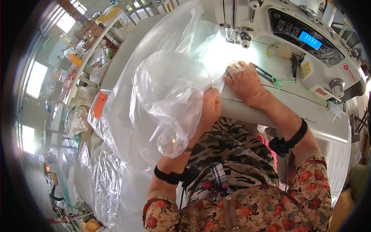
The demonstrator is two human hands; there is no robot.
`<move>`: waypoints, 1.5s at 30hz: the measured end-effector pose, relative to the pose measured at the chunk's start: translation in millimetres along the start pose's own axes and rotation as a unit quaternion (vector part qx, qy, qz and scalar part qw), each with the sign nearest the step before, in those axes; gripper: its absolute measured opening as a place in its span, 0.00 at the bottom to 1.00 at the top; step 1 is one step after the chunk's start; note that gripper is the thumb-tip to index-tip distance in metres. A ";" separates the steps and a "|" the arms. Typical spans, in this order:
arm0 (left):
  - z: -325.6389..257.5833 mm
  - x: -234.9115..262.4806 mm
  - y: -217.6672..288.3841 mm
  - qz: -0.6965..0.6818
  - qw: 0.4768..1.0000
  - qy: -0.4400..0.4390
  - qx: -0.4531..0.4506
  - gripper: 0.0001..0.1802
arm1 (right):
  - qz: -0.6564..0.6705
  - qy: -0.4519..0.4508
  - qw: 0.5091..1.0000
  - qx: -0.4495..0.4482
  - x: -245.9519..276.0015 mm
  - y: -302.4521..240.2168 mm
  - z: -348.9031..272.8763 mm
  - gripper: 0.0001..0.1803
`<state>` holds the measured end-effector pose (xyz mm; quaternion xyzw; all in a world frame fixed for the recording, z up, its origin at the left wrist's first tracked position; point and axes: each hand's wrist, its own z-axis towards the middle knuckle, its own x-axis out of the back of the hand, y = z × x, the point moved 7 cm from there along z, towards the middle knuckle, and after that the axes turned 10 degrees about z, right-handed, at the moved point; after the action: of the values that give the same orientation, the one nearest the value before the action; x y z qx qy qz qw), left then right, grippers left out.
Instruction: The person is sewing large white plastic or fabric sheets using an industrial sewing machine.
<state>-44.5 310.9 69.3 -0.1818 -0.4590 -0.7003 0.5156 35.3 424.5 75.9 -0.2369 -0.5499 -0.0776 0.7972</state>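
Note:
A large sheet of clear plastic film [162, 77] lies bunched across the left of the sewing machine's table, its loose folds draped over my left forearm. My left hand [210, 106] is closed on the near edge of the film, by the table's front edge. Just ahead and to the right, my right hand [247, 83] is bent over the film close to the needle area, thumb pressed toward the curled fingers. Strong lamp light washes out the spot by its fingertips. The sewing machine [245, 38] stands above, with its presser foot lost in the glare.
A lit blue display [310, 40] is on the machine head. Black thread snips [294, 65] and green thread [279, 82] lie right of my hand. A ruler scale [239, 103] runs along the table edge. More plastic [102, 181] hangs at left, near an orange piece [99, 104].

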 end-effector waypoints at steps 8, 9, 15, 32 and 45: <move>10.3 13.2 51.4 -0.011 0.997 0.015 -0.072 0.11 | 0.010 0.030 0.999 0.016 4.8 8.9 2.6 0.19; -6.8 28.2 71.5 0.011 0.993 0.015 -0.117 0.16 | 0.003 0.009 1.000 0.005 3.2 10.2 4.1 0.19; -127.8 44.6 92.7 -0.142 0.951 -0.259 -0.088 0.23 | 0.092 0.010 0.996 0.015 3.8 1.9 -4.2 0.25; -317.4 -21.5 -198.3 0.143 0.935 -0.147 0.289 0.45 | 0.751 0.091 0.619 -0.211 -132.9 -61.3 -112.3 0.24; -301.7 -24.4 -275.9 -0.266 0.787 0.064 0.553 0.18 | 0.899 -0.006 0.419 -0.128 0.4 -59.6 -150.0 0.19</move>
<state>-213.9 86.9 -228.8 0.3090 -0.7640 -0.4459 0.3493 138.5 302.9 51.3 -0.6962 -0.0126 0.6151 0.3699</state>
